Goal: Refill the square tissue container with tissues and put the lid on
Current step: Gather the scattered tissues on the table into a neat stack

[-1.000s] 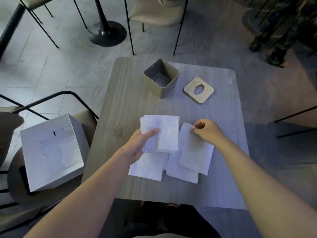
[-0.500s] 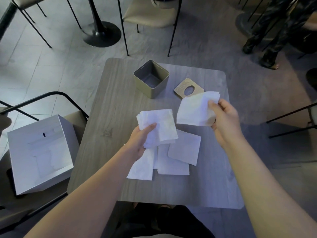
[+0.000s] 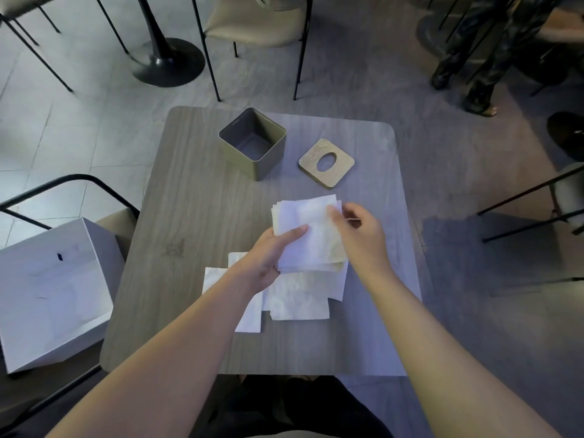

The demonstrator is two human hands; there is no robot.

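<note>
**Soft white tissues gathered in two hands above the desk**

The left hand (image 3: 267, 254) grips a stack of thin white square paper tissues (image 3: 308, 235) from its left side, the thumb pressed on top and the fingers under it. The right hand (image 3: 354, 230) is closed lightly on the right edge of the same stack, near its far corner. The stack is held over the middle of the grey wood-grain desk (image 3: 196, 197).

Under the hands, more loose white tissues (image 3: 294, 298) lie flat and overlapping, toward the near edge of the desk. They look slightly crinkled.

The olive-green square metal container (image 3: 262, 153) stands open and appears empty near the far edge, with smooth walls and rounded corners. Just to its right, apart from it, lies the flat square wooden lid with an oval hole (image 3: 325, 162).

I judge the tissues very light, soft and limp; single sheets will slide or bend easily. It is better to hold the stack by two opposite edges, pinched together, so that it stays square for the container. The lid seems stiff and light, easy to take by its edges.
</note>
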